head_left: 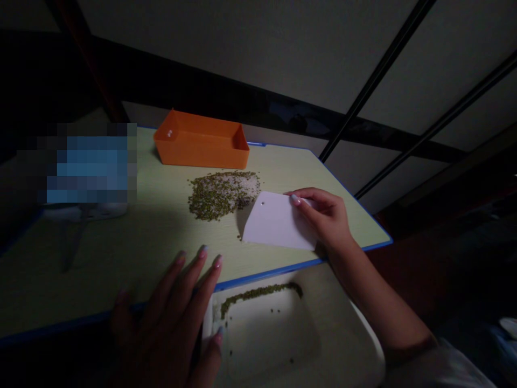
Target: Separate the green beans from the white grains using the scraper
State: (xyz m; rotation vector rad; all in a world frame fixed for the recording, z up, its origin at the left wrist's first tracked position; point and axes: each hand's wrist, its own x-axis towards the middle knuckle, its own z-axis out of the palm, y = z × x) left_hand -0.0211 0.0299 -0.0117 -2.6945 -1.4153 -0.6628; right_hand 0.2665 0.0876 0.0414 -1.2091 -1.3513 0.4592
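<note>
My right hand (323,213) grips a white flat scraper (278,221) by its right side, thumb on the near face. The scraper stands tilted on the table, its left end close to a pile of green beans mixed with whitish grains (222,194). My left hand (173,318) has its fingers spread over the table's near edge, beside a white bin (266,334), and holds nothing. Inside the bin, green beans lie in a line along the far side, with a few loose ones on the bottom.
An orange open box (202,145) sits behind the pile. The pale green table (283,161) has a blue rim. At the left, a pixelated blue area (92,167) covers part of a whitish object. Panelled doors rise behind the table.
</note>
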